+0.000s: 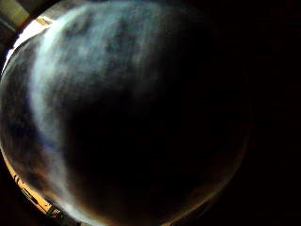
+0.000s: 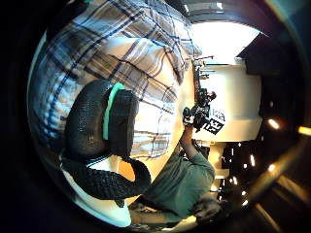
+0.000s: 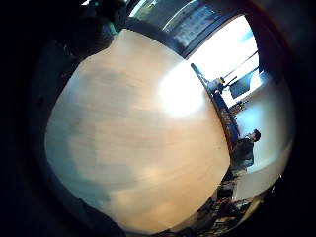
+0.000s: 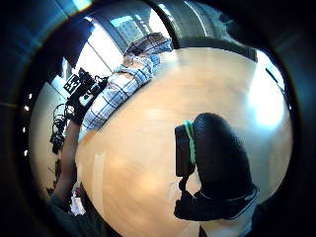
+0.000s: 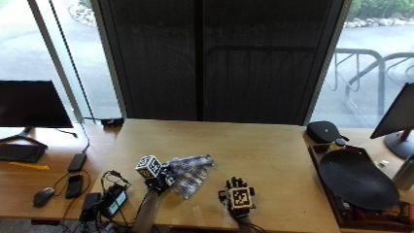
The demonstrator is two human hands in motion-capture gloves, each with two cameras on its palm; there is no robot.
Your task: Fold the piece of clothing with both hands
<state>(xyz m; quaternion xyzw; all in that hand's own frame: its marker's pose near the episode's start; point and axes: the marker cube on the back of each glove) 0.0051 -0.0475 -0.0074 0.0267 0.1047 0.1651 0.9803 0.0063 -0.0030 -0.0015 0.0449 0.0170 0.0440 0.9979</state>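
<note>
A blue-and-white plaid shirt lies bunched on the wooden table near its front edge. My left hand is at the shirt's left end and grips the cloth. The plaid fills the left thumb side view around the curled thumb, and cloth covers the little finger side view. My right hand hovers open over bare wood, to the right of the shirt and apart from it. From the right palm, its thumb shows, with the shirt and left hand beyond.
A large black oval dish stands on a tray at the right edge, with a black case behind it. A phone, a mouse and small devices lie at the left front. Monitors stand at both sides.
</note>
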